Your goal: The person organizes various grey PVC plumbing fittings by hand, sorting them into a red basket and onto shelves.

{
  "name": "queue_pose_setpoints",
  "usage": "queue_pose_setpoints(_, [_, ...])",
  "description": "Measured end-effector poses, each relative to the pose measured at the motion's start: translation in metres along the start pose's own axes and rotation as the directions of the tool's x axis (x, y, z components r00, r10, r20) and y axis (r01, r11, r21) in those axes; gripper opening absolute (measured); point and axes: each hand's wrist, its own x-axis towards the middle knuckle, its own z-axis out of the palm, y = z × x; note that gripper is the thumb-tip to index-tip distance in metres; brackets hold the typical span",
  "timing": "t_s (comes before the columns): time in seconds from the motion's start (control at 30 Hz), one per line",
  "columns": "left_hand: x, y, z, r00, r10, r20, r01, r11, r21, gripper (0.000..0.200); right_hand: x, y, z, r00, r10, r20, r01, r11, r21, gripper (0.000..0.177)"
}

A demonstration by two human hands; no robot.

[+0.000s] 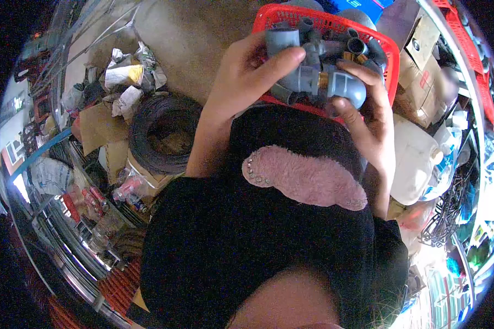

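Note:
My left hand [246, 77] is closed round a grey plastic pipe fitting [283, 41], thumb across its front and the wide round end upward. In my right hand [372, 118] is a grey elbow fitting [347, 91], pinched between thumb and fingers, with a brass-coloured ring at its left end. Both hands are over a red plastic basket [394, 60] heaped with grey pipe fittings [357, 46]. The two held pieces are close together, and other fittings show between and behind them.
A coil of dark pipe [164, 134] lies to the left, near crumpled paper and plastic [127, 74]. Cardboard boxes [420, 82] and a white plastic jug [414, 159] stand at the right. More red baskets [466, 46] line the far right.

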Motion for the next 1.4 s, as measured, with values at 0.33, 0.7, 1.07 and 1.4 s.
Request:
queue_pose_setpoints(0.33, [0.004, -0.012, 0.004, 0.98, -0.116, 0.161, 0.153, 0.959, -0.237, 0.035, 0.002, 0.006, -0.005, 0.959, -0.279, 0.047, 0.283, 0.95, -0.131, 0.047])
queue_pose_setpoints(0.7, [0.002, -0.004, -0.014, 0.931, -0.157, 0.328, 0.083, 0.97, 0.229, 0.028, -0.008, 0.003, -0.002, 0.955, 0.204, -0.216, -0.101, 0.906, 0.41, 0.046])
queue_pose_setpoints(1.07, [0.011, 0.0, -0.007, 0.829, 0.461, 0.317, -0.558, 0.72, 0.413, 0.053, -0.004, 0.004, -0.008, 0.967, 0.127, -0.223, -0.074, 0.97, 0.232, 0.045])
queue_pose_setpoints(1.4, [0.029, -0.055, -0.009, 0.899, 0.251, 0.359, -0.433, 0.637, 0.638, 0.027, 0.004, 0.015, -0.011, 0.897, 0.271, -0.348, -0.197, 0.952, 0.233, 0.043])
